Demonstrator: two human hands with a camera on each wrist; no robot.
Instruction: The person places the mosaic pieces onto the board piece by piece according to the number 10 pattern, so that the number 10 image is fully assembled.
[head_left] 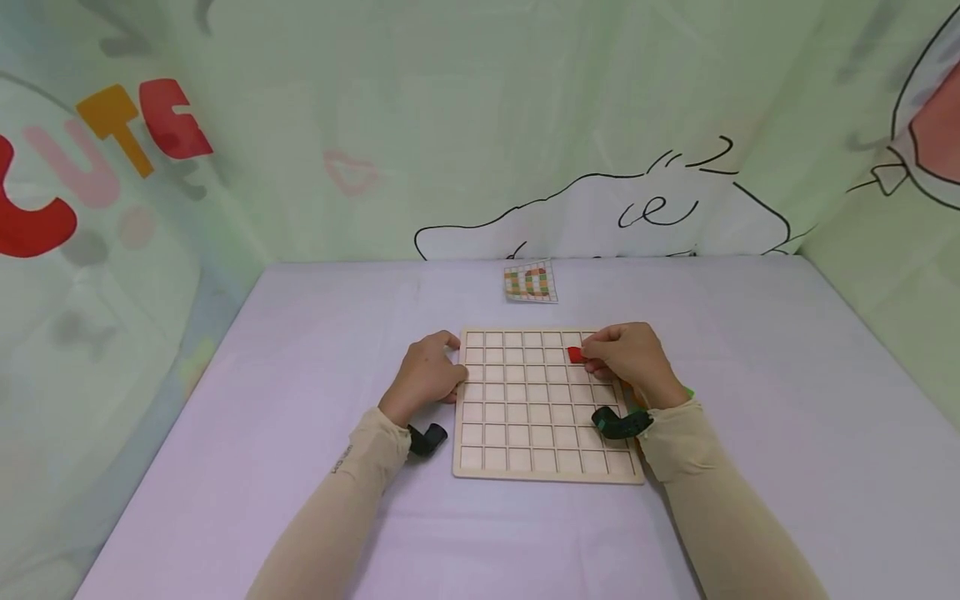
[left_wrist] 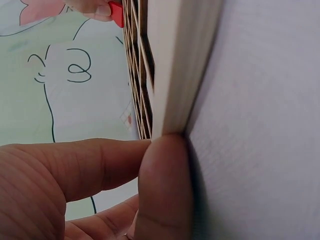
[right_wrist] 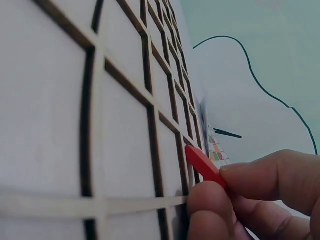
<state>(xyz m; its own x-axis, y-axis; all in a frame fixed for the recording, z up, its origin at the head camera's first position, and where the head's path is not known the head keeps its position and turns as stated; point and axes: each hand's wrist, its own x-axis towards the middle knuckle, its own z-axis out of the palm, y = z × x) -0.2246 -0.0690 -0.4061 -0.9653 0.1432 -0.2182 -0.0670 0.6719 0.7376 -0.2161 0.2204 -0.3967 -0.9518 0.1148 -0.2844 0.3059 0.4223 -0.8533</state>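
Note:
A square wooden grid board (head_left: 549, 477) lies flat on the table, its cells bare in the head view. My right hand (head_left: 633, 358) pinches a small red square tile (head_left: 576, 355) between thumb and fingertips over the upper right cells. Seen from the right wrist, the red tile (right_wrist: 204, 165) is tilted, with one corner right at the grid lines. On the other side, my left hand (head_left: 427, 375) rests at the board's left edge. The left wrist view shows fingertips (left_wrist: 167, 165) pressing against the board's side wall (left_wrist: 182, 75).
A small card (head_left: 530, 282) printed with a coloured grid pattern lies beyond the board. Orange and green bits (head_left: 689, 392) show by the right wrist, mostly hidden under the arm. Patterned cloth (head_left: 480, 125) encloses the lilac-covered table (head_left: 300, 333).

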